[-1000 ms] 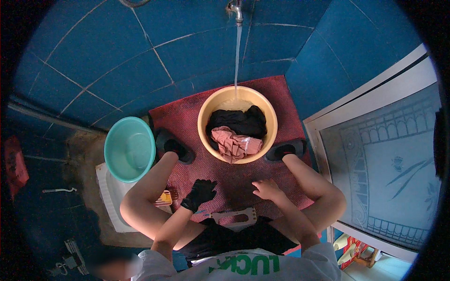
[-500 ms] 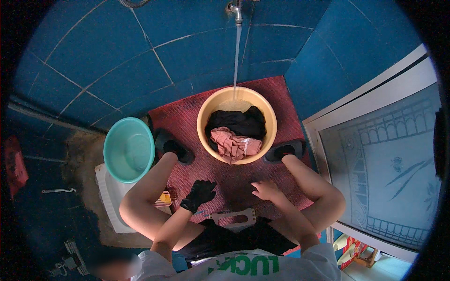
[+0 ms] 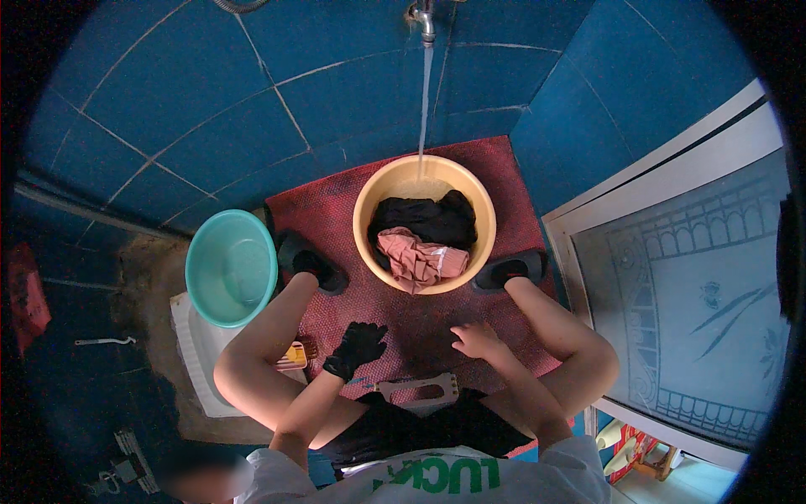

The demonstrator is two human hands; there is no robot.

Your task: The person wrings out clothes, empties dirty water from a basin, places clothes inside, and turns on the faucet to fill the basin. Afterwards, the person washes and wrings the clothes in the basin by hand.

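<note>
My left hand, in a black glove, hangs between my knees with its fingers loosely apart and nothing in them. Bare and relaxed, my right hand hovers inside my right knee; its thumb and forefinger stand a little apart, and nothing shows in it. Both hands are apart from the yellow basin, which stands between my feet. In it lie a black garment and, nearer me, a crumpled pink garment draped up to the rim. A tap pours a thin stream of water into the basin's far side.
A turquoise basin stands left of my left foot, over a white squat toilet. A red mat covers the floor. Close by my left thigh is a brush. A frosted door bounds the right side.
</note>
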